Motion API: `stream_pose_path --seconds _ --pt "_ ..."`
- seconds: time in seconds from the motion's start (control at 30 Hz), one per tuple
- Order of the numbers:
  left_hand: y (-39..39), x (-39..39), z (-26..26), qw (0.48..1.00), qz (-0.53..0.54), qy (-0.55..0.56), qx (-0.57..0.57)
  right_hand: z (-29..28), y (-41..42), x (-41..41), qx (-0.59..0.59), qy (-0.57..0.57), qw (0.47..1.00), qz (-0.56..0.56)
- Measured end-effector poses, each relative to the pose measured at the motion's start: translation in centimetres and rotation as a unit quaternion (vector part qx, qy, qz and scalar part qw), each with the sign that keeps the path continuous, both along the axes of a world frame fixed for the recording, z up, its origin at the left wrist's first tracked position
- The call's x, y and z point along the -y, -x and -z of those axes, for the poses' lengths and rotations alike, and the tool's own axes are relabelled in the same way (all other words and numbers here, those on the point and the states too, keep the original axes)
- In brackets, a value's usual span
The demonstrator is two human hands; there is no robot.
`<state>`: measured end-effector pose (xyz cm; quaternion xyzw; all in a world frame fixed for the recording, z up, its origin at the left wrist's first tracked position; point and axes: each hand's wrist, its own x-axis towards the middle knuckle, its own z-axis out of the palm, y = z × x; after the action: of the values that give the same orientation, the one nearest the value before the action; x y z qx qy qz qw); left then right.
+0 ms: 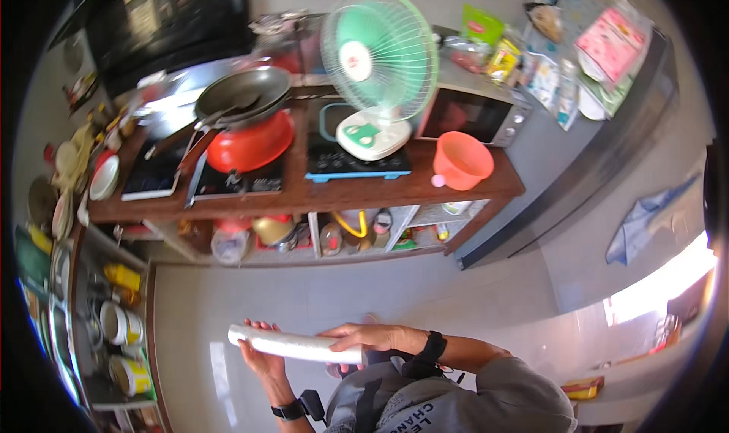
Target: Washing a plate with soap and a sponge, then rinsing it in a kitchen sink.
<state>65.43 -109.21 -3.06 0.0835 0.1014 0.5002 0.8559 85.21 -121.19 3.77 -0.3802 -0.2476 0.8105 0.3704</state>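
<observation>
Both hands hold a long roll of whitish plastic film (302,344) in front of my body, above the tiled floor. My left hand (265,356) supports its left end from below, with fingertips showing beyond the far edge. Around the roll's right part curls my right hand (367,337), thumb and fingers on its upper side. The roll lies nearly level and slants slightly down to the right. Each wrist wears a black strap with a small device. Whether the film is cling wrap or bags cannot be told.
Ahead runs a wooden counter (356,196) bearing a green table fan (379,62), a wok (245,94) over a red bowl (250,145), induction cookers, a microwave (467,117) and an orange container (462,160). Shelves with yellow-labelled tubs (130,376) stand left; a dark refrigerator (569,165) stands right.
</observation>
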Motion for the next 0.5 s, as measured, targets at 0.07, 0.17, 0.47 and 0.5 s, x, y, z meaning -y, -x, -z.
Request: stream_pose_path --seconds 0.07,0.17,0.47,0.5 --pt "-3.5 0.5 -0.3 1.000 0.022 0.007 -0.002 -0.2 -2.9 1.9 -0.030 0.014 0.999 0.019" --pt "-8.5 1.4 -0.2 0.998 0.063 0.002 -0.014 0.1 -6.9 4.6 0.084 -0.011 0.989 0.122" --pt "-28.6 7.4 3.7 0.964 0.187 0.138 -0.131 -1.6 -21.5 14.1 0.402 -0.174 0.832 0.342" --pt "-30.7 7.9 3.9 0.959 0.242 0.110 -0.100 -2.3 -23.7 14.9 0.450 -0.191 0.799 0.351"
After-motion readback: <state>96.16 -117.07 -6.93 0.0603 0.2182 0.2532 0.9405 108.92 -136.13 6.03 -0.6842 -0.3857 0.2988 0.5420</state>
